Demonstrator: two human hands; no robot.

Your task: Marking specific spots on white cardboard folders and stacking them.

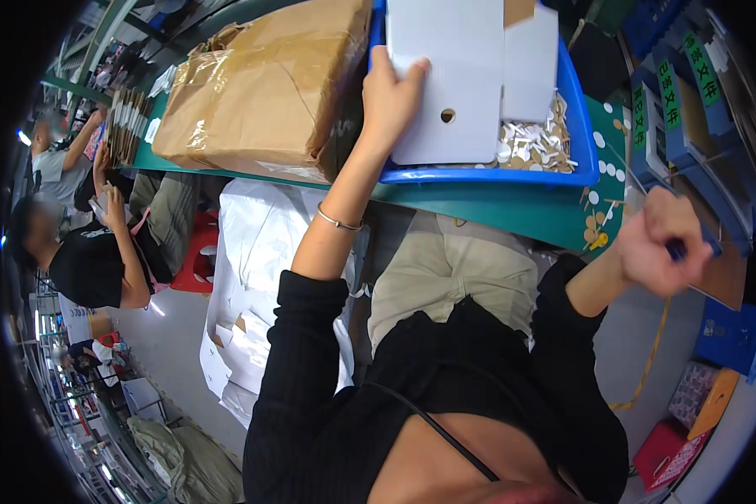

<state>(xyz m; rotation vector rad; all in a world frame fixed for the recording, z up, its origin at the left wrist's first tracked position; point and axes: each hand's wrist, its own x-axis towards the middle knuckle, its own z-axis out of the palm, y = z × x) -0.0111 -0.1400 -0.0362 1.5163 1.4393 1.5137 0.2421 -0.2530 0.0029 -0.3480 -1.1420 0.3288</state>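
My left hand [392, 97] grips the left edge of a flat white cardboard piece [458, 101], thumb on its face. The piece has rounded lower corners and one small hole. It lies over a blue plastic tray [479, 177], beside another white flap [531, 67] that shows brown at the top. Small white and brown cardboard scraps [539, 144] fill the tray's lower right. My right hand [664, 241] is held in a fist off to the right, away from the cardboard. A dark blue end pokes out of the fist; the rest of that object is hidden.
A large taped brown parcel [252, 88] stands left of the tray on the green table [496, 210]. Loose round cutouts [609, 168] and a small yellow item [597, 242] lie at the right edge. Blue file boxes [689, 109] stand beyond. Two people [88, 260] sit at far left.
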